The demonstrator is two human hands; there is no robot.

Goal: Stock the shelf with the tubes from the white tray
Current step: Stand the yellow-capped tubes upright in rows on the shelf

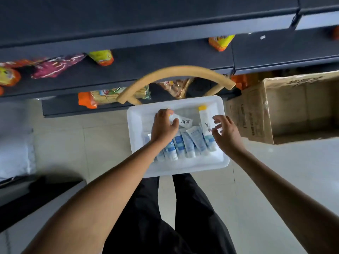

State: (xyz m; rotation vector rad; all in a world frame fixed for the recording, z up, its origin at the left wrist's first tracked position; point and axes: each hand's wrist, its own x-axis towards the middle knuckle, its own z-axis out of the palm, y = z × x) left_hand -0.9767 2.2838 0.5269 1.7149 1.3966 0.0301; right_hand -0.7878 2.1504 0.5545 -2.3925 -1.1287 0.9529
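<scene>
These tubes (185, 143) look light and squishy, plastic squeeze stuff, so you don't need much force. I'd grab each one around the middle of the body or up by the cap where it's stiffer; pinch the flat crimped tail and it'll probably flop. The skin looks glossy, so could be a bit slippery if you try carrying several at once.

Your left hand (164, 127) is closed around a small white tube (181, 120) with black lettering, fingers wrapped over its cap end, right over the tray (135, 125). Your right hand (224, 133) is open, fingers spread and curled a little, holding nothing, hovering just beside the tall white tube (206, 120) with the yellow cap.

Looks-wise: a row of blue-and-white tubes lying side by side in the near half of the tray, overlapping a bit, plus the two white ones further back. The tray sits on a chair (176, 74) in front of the shelf (165, 57), which has snack bags on it and lots of bare space.
</scene>
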